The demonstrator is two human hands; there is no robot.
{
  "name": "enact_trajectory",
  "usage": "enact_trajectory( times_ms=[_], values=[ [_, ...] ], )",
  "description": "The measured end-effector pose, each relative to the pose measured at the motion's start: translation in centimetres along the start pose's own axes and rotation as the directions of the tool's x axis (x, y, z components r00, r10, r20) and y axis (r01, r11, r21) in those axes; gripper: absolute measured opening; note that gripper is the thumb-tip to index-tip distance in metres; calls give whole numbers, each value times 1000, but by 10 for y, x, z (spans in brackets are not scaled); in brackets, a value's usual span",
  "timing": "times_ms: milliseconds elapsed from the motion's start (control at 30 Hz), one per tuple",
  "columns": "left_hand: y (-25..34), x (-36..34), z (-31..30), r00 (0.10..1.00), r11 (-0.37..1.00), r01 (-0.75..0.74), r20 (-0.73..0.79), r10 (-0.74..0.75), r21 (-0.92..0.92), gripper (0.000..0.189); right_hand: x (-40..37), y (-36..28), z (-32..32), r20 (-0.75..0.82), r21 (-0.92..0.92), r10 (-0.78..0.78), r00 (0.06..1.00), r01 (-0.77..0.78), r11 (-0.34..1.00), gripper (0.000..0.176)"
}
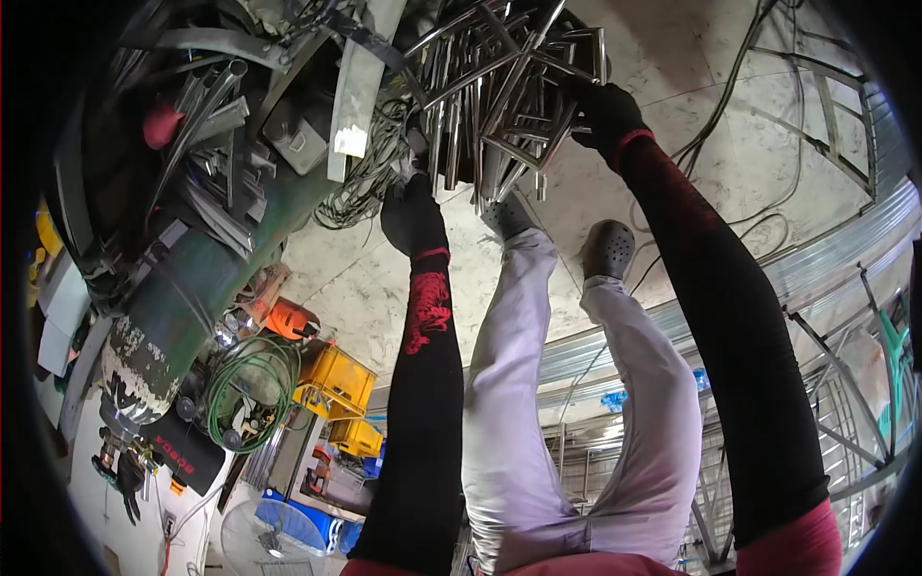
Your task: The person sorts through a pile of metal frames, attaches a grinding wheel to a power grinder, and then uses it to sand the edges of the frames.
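Shiny metal tubes [477, 106] lie bunched just beyond the grey shoe [509, 217], the right hand [612, 117] at one side, the left hand [413, 219] near the other, likely steadying them; whether either's fingers grip, I can't tell.

Metal tubes [458, 115]: shiny silver
Left sleeve [415, 422]: black, curly red picture
Right sleeve [735, 307]: black, dark red patch
Trousers [509, 384]: very pale
Shoes [608, 252]: grey, dotted with holes
Coiled hose [213, 376]: green
Crate [343, 377]: yellow
Tank [178, 307]: dark green, patchy white end

Contact of left hand [414, 217] with metal tubes [523, 67] too dark to tell
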State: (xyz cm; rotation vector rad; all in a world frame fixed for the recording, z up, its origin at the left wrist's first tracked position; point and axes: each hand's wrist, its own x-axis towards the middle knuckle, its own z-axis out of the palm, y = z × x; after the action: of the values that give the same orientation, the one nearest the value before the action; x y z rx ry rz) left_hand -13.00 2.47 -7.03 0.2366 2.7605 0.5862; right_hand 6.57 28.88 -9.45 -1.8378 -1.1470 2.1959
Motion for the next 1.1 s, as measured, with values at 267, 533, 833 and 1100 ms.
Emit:
enact_trajectory(
  times_ms=[267, 533, 833, 1100],
  values=[
    [4, -6, -27, 932, 749, 362, 243, -270, -555, 21, -2, -3, 1, 43, -19, 72, 996, -71, 997, 47],
    [-5, 11, -30, 931, 759, 280, 358, -65, -588, 14, 9, 12, -2, -4, 143, 94, 996, -92, 985, 44],
    [30, -6, -41, 640, 990, 139, 766, -58, -40, 52, -19, 8, 21, -73, 49, 87, 994, -83, 995, 44],
    [39, 13, -33, 863, 959, -249, 481, 156, 137, 57, -54, 23, 82, -283, -232, -269, 921, 206, 951, 48]
  ],
)
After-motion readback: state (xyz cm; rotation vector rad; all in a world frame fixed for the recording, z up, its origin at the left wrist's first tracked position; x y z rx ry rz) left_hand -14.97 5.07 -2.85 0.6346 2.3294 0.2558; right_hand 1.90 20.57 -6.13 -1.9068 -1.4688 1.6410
